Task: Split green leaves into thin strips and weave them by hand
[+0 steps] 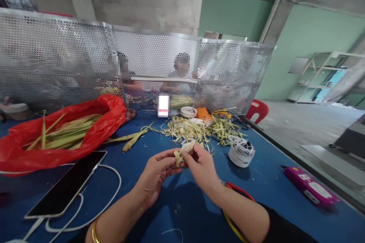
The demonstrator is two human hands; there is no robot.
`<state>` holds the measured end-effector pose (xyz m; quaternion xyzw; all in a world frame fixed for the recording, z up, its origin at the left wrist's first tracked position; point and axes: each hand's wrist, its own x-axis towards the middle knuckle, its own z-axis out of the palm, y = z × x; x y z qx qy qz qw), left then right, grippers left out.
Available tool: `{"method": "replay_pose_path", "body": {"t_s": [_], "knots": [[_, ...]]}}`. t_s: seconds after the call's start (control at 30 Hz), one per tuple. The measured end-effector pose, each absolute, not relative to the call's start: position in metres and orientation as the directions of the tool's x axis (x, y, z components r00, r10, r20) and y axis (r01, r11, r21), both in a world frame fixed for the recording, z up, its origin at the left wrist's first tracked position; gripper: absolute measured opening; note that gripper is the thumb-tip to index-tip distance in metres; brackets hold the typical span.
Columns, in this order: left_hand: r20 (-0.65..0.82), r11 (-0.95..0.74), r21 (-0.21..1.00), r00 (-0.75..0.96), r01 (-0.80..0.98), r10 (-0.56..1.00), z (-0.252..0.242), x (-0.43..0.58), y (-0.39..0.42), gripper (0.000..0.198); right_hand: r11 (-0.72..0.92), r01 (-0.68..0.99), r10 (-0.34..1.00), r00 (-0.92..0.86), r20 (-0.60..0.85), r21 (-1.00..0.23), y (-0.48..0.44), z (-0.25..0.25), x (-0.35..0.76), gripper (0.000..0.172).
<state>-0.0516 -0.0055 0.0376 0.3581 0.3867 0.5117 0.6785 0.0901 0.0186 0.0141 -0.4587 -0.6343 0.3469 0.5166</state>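
Observation:
Between my two hands is a small pale strip of what looks like dried husk or leaf (187, 147), partly folded; the fingers hide some of it. My left hand (158, 172) pinches its lower left end between thumb and fingers. From the other side, my right hand (202, 163) grips the upper right part with its thumb pressed on it. Both hands are just above the blue table, in front of a heap of cut husk scraps (185, 129). A roll of white cord (242, 152) stands to the right of my right hand.
At left lies a red plastic bag (108, 129) of long green-yellow leaves (68, 133), with a tablet (68, 184) and white cable nearby. Red-handled pliers (239, 190) lie partly under my right forearm. A purple packet (310, 186) is at right. Two people sit behind the perforated metal screen (154, 53).

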Motion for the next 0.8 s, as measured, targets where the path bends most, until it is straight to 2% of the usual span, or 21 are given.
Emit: {"method": "replay_pose_path", "body": {"t_s": [0.17,0.3,0.47,0.5,0.57,0.6,0.63,0.7,0.77,0.8], "knots": [[-0.140,0.190,0.921,0.166,-0.340,0.976,0.034,-0.050,-0.004,0.033,0.330,0.256,0.942,-0.032,0.333,-0.909,0.016,0.019,0.090,0.015],[-0.145,0.145,0.966,0.014,-0.215,0.989,0.030,-0.049,-0.003,0.033,0.244,0.142,0.969,-0.064,0.237,-0.959,0.014,0.019,0.087,0.017],[-0.150,0.117,0.963,-0.122,-0.243,0.981,0.032,-0.053,0.001,0.032,0.104,-0.016,0.988,-0.115,0.105,-0.994,0.014,0.015,0.085,0.019],[-0.166,0.124,0.955,-0.140,-0.270,0.976,0.032,-0.054,0.002,0.032,0.110,0.013,0.988,-0.111,0.108,-0.994,0.014,0.013,0.085,0.017],[-0.214,0.149,0.932,-0.170,-0.331,0.962,0.032,-0.056,0.005,0.034,0.212,0.194,0.976,-0.097,0.196,-0.958,0.015,0.010,0.087,0.011],[-0.237,0.159,0.919,-0.183,-0.360,0.954,0.032,-0.057,0.007,0.035,0.312,0.325,0.950,-0.111,0.292,-0.893,0.016,0.009,0.089,0.007],[-0.255,0.168,0.908,-0.187,-0.384,0.949,0.031,-0.057,0.007,0.035,0.433,0.457,0.899,-0.163,0.405,-0.777,0.016,0.008,0.090,0.005],[-0.268,0.176,0.895,-0.179,-0.410,0.947,0.028,-0.057,0.008,0.036,0.671,0.611,0.712,-0.371,0.597,-0.421,0.015,0.009,0.094,0.012],[-0.253,0.173,0.898,-0.156,-0.404,0.955,0.025,-0.056,0.007,0.036,0.811,0.580,0.478,-0.591,0.649,-0.069,0.012,0.012,0.097,0.021],[-0.243,0.172,0.904,-0.139,-0.390,0.960,0.024,-0.055,0.006,0.036,0.840,0.540,0.388,-0.664,0.639,0.051,0.011,0.014,0.098,0.023]]}}
